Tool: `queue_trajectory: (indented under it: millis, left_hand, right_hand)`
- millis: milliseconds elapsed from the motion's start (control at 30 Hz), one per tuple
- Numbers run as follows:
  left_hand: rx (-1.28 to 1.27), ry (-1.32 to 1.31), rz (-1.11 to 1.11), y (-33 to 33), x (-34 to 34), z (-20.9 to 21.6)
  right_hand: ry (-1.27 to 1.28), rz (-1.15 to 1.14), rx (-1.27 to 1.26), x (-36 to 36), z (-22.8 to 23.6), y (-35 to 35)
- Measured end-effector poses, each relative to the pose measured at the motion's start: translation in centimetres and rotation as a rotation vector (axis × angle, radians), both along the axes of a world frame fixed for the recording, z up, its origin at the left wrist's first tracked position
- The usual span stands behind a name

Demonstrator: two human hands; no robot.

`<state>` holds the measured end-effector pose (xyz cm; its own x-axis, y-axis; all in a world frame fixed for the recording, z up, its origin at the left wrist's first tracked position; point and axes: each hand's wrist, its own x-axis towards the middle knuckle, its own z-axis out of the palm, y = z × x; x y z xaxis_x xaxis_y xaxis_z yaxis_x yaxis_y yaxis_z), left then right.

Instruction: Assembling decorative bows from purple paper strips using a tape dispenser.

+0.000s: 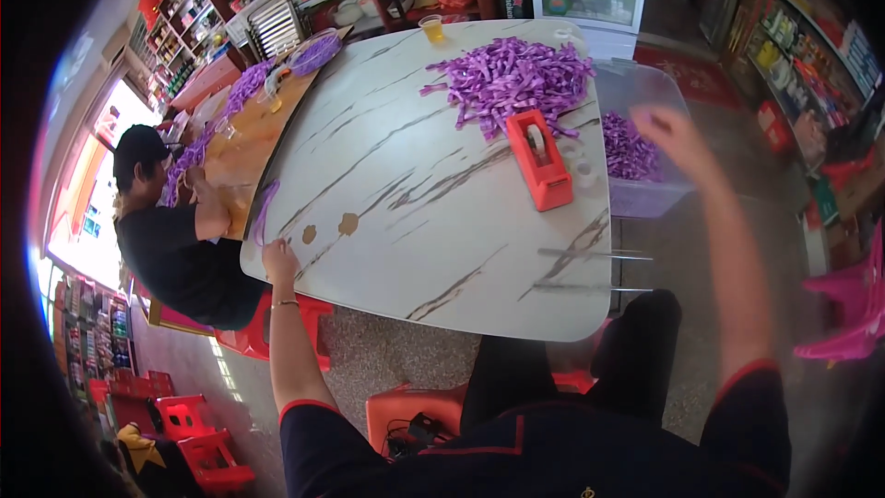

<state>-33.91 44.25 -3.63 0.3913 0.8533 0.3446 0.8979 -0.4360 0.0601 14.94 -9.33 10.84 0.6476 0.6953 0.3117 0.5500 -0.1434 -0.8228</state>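
Observation:
My left hand (279, 260) is at the near left edge of the marble-patterned table (415, 157), its fingers closed at the lower end of a thin purple ribbon (265, 209). My right hand (666, 136) is smeared by motion above a clear plastic bin (659, 198) to the right of the table; its fingers cannot be made out well. Folded purple ribbon pieces (630, 149) lie inside the bin. A large heap of similar purple pieces (521, 78) covers the table's far right. In front of this heap stands a red tape dispenser (539, 161).
Two metal rods (590, 254) stick out past the table's right edge. A cup of yellow drink (431, 29) stands at the far edge. On the left, a person in black (184, 221) works at a wooden table (249, 143) with purple ribbon. Red stools (415, 410) are below.

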Motion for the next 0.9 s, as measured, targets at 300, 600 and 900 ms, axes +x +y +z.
queue_trajectory:
  millis: [300, 600, 900]
  left_hand:
    - [-0.235, -0.539, -0.532, -14.2, 8.1, 7.5]
    - [-1.137, -0.682, -1.407, -34.9, 15.7, 22.6]
    - [-1.598, -1.013, -1.34, -38.0, 17.1, 21.5]
  right_hand:
    - [0.047, 0.093, 0.093, -4.9, 5.1, 5.7]
    - [0.075, 0.514, 0.213, -17.7, 2.6, 1.9]
    - [0.794, 0.588, 0.07, -20.2, 0.6, -7.0]
